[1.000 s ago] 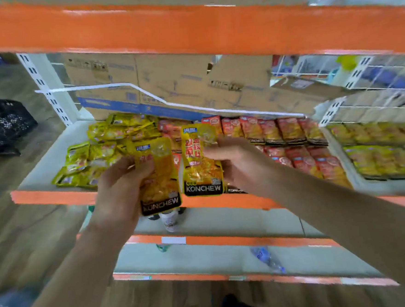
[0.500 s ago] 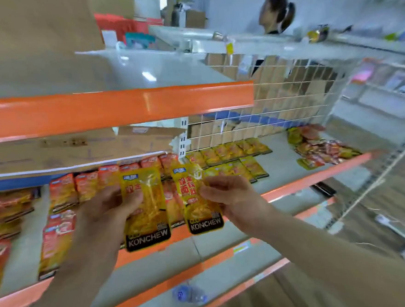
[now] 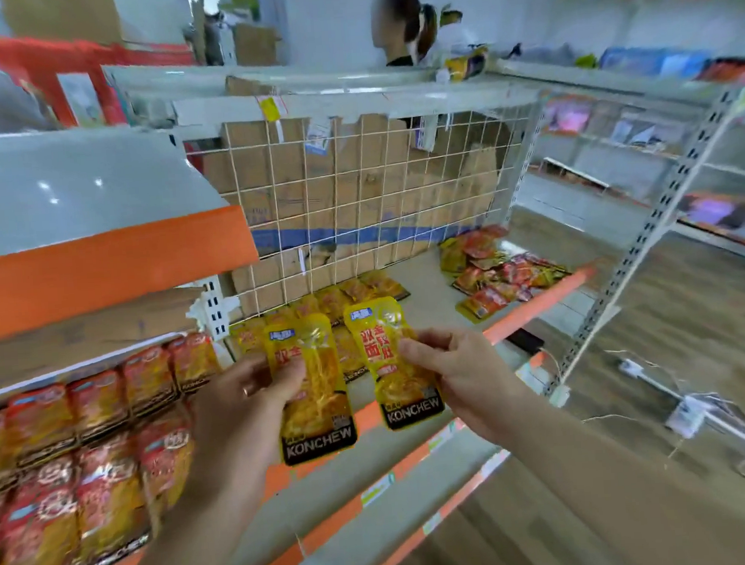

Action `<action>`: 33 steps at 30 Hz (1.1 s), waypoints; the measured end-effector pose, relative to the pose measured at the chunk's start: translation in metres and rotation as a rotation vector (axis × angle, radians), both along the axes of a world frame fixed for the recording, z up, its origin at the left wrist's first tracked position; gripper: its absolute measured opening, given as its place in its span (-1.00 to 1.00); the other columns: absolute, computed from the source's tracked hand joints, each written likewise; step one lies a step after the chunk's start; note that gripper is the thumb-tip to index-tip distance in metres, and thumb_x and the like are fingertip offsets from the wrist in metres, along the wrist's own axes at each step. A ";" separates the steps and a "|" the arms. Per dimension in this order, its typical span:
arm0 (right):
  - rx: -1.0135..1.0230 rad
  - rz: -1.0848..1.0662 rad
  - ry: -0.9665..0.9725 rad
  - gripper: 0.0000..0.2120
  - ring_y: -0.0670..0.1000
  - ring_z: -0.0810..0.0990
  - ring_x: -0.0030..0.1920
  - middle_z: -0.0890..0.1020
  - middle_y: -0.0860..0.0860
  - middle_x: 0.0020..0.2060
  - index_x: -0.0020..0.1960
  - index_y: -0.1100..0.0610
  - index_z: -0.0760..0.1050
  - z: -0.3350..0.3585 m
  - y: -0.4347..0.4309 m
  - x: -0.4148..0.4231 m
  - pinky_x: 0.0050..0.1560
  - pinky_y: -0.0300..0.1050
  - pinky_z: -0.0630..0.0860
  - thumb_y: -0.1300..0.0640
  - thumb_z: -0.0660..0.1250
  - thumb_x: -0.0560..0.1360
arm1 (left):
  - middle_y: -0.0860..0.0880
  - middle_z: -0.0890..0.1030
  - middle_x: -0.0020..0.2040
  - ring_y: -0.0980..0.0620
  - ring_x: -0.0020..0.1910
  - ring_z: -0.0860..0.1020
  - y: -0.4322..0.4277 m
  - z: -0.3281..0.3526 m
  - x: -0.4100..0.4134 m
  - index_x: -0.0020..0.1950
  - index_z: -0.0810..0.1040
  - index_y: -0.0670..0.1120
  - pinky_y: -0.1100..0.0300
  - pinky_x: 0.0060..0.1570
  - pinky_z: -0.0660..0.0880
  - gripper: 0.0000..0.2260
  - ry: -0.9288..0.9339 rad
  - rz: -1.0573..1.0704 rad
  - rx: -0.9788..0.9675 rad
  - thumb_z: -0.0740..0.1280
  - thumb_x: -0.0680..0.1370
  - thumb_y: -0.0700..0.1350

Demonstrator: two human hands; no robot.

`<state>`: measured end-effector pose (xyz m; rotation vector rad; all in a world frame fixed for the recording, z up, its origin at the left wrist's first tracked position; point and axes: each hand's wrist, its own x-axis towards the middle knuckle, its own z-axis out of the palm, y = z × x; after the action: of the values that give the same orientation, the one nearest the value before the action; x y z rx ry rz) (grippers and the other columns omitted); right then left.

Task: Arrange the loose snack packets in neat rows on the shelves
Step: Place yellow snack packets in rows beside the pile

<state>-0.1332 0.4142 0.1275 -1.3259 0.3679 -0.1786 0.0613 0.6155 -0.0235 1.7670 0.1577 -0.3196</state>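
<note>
Surface: grey shelf [image 3: 432,278] w/ orange front lip, running from lower left up to the right; more grey/orange tiers sit below it.
Room: shop aisle, wood-look floor [image 3: 695,317] at right; a person [image 3: 406,28] stands behind the top of the rack, face not described.
Backing: white wire grid [image 3: 355,186] behind the shelf, w/ cardboard boxes [image 3: 292,164] seen through it.
Edges: upper shelf [image 3: 97,275] overhangs at left w/ a broad orange edge; a slotted white upright [image 3: 649,227] marks the shelf's right end.
Open room: bare grey patch on the shelf btwn the yellow row at the grid and the loose pile at far right.
Red packets [image 3: 88,461]: neat overlapping rows, left part of shelf, black bands toward the front.
Yellow row [image 3: 362,292]: packets lying flat along the grid foot, just behind the hands.
Loose pile [image 3: 502,273]: mixed red/yellow packets, jumbled, near the shelf's right front edge.
Left packet [image 3: 312,392]: yellow, clear window showing shredded contents, black "KONCHEW" band at bottom; held upright above the shelf lip.
Right packet [image 3: 394,360]: same type, tilted slightly, just beside the left one, not touching.
Left hand [image 3: 239,419]: thumb and fingers pinching left packet's edge.
Right hand [image 3: 461,373]: thumb in front, fingers behind, pinching right packet's side.
</note>
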 end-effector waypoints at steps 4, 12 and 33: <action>0.021 -0.033 0.006 -0.78 0.00 0.65 -0.25 0.68 0.17 -0.15 0.10 0.40 0.59 -0.006 -0.015 -0.001 -0.17 -0.14 0.63 0.30 0.38 0.51 | 0.02 0.64 -0.38 0.18 -0.43 0.56 -0.016 0.124 -0.113 -0.15 0.64 -0.07 0.20 -0.32 0.44 -0.93 -0.143 0.009 -0.162 0.46 0.53 -0.19; 0.042 -0.116 0.012 -0.86 0.03 0.67 -0.24 0.70 0.18 -0.14 0.04 0.31 0.63 -0.013 -0.027 0.002 -0.13 -0.13 0.66 0.32 0.31 0.56 | 0.06 0.67 -0.33 0.19 -0.43 0.56 -0.031 0.119 -0.107 -0.26 0.69 0.01 0.25 -0.28 0.41 -0.84 -0.241 -0.117 -0.301 0.50 0.49 -0.20; -0.195 0.016 0.088 -0.83 -0.03 0.63 -0.25 0.71 0.07 -0.24 0.08 0.26 0.60 -0.054 -0.130 0.071 -0.19 -0.21 0.60 0.39 0.34 0.53 | 0.15 0.69 -0.31 0.22 -0.30 0.62 -0.123 0.088 -0.077 -0.22 0.65 0.10 0.31 -0.19 0.54 -0.75 -0.297 0.069 -0.198 0.47 0.50 -0.25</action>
<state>-0.0623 0.2845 0.0730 -1.5321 0.4225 -0.1458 -0.0159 0.4926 0.0645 1.5880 -0.0256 -0.0195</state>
